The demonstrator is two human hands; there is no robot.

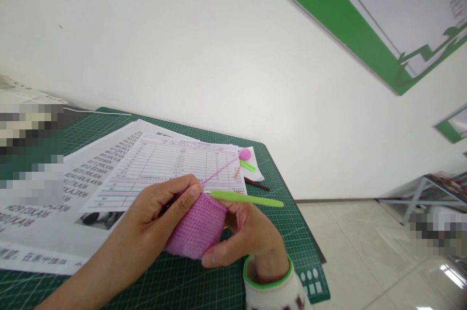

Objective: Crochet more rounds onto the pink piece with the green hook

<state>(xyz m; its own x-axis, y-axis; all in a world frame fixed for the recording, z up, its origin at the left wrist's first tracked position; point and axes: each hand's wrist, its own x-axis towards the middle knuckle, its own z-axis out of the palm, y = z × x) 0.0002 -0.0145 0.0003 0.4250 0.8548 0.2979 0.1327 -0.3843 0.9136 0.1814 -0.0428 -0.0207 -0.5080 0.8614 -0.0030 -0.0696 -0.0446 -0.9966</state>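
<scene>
Sleeve: one, white with a green-edged cuff (268, 283), around the right wrist.
Hands: two; the left hand (156, 217) and right hand (251, 239) both hold the crochet piece.
Crochet piece: one, pink (199, 227), between the hands above the cutting mat.
Left fingers: closed, pinching its upper edge beneath the thumb.
Right fingers: curved around its right side, thumb in front, other fingertips hidden behind.
Hook: one, lime green (251, 198), lying across the top edge above the right hand; whether the fingers grip it, I cannot tell.
Yarn: one pink strand (221, 170) running from the left fingers to one small pink ball (245, 154).
Beside the ball: one bright green clip (248, 166), one dark red stick (258, 184).
Papers: several printed sheets (175, 159), overlapping, exact count unclear.
Desk (319, 256): dark-edged, under one green gridded cutting mat (292, 237).
Room: pale tiled floor (339, 232), one metal-legged rack (416, 195), white wall (182, 42), two green-and-white panels (339, 27).
</scene>
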